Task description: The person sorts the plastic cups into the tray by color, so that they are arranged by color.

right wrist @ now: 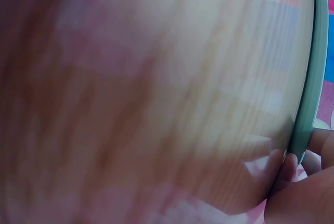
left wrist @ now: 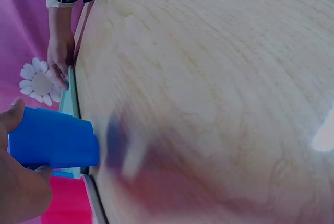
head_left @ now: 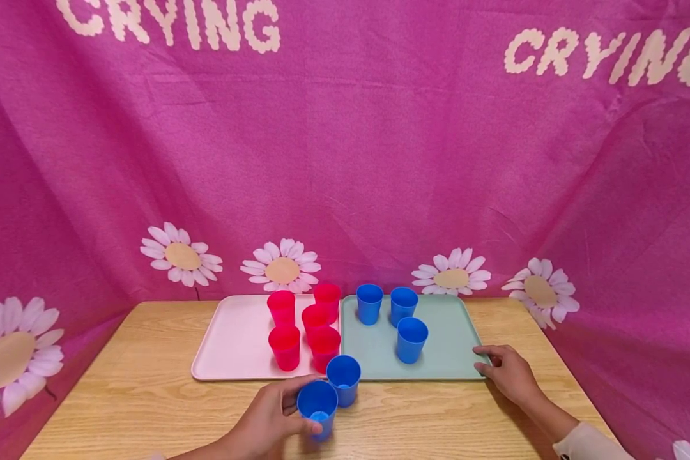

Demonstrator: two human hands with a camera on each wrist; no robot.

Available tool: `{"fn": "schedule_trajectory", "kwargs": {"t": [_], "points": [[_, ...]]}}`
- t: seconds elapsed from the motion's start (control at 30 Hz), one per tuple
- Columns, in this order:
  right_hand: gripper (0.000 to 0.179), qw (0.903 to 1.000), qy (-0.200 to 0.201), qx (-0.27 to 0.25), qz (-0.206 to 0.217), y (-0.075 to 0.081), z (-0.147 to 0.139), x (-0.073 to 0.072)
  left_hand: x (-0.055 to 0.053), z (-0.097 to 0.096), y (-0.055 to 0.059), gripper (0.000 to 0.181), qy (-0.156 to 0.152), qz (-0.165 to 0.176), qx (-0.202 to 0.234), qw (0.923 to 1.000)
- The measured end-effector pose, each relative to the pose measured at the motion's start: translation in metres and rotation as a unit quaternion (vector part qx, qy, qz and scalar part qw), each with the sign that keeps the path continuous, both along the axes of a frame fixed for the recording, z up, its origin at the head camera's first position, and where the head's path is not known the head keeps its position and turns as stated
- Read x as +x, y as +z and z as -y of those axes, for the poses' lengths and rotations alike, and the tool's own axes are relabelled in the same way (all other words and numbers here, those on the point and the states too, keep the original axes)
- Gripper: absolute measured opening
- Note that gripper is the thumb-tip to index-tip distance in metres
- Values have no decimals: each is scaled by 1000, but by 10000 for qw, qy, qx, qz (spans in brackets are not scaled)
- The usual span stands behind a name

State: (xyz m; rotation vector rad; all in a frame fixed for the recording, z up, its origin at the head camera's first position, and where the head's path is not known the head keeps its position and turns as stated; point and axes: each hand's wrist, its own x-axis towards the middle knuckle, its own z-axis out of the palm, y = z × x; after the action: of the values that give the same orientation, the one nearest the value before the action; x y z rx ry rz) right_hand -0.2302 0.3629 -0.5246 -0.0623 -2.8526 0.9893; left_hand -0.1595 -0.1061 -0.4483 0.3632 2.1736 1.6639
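My left hand point(head_left: 270, 415) grips a blue cup point(head_left: 319, 404) at the front of the table, thumb on the near side and fingers behind it. The cup is upright, its base close over the wood in the left wrist view. Just behind it a second blue cup point(head_left: 345, 382) stands upright before the trays. My right hand point(head_left: 512, 374) holds the front right corner of the green tray point(head_left: 448, 358), thumb and fingers on either side of its rim in the right wrist view. Three blue cups, one of them the front cup point(head_left: 412, 342), stand on that tray.
Left of the green tray, edge to edge, lies a pink tray point(head_left: 230, 345) with several red cups point(head_left: 284, 348) upright on its right half. Both trays sit at the back of the wooden table point(head_left: 149, 383), before a pink cloth point(head_left: 345, 160) with daisies.
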Motion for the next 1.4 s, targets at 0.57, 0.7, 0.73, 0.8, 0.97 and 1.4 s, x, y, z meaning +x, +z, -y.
{"fn": "schedule_trajectory", "kwargs": {"t": [0.57, 0.7, 0.73, 0.8, 0.97, 1.4], "points": [[34, 9998, -26, -52, 203, 1, 0, -3, -7, -4, 53, 72, -439, -131, 271, 9986], [34, 9998, -28, -31, 178, 1, -1, -3, -14, -8, 66, 73, -410, -168, 235, 9987], [34, 9998, -30, -39, 171, 1, 0, -3, -16, -10, 69, 73, -400, -189, 239, 9987], [33, 9999, -24, -37, 160, 2, 0, -2, -20, -13, 73, 73, -398, -244, 304, 9984], [33, 9999, -3, -48, 134, 3, 1, -2, -30, -23, 81, 72, -336, -334, 473, 9978], [33, 9999, 3, -8, 141, 0, -1, -2, -65, -62, 72, 69, -23, -276, 475, 9985]]}}
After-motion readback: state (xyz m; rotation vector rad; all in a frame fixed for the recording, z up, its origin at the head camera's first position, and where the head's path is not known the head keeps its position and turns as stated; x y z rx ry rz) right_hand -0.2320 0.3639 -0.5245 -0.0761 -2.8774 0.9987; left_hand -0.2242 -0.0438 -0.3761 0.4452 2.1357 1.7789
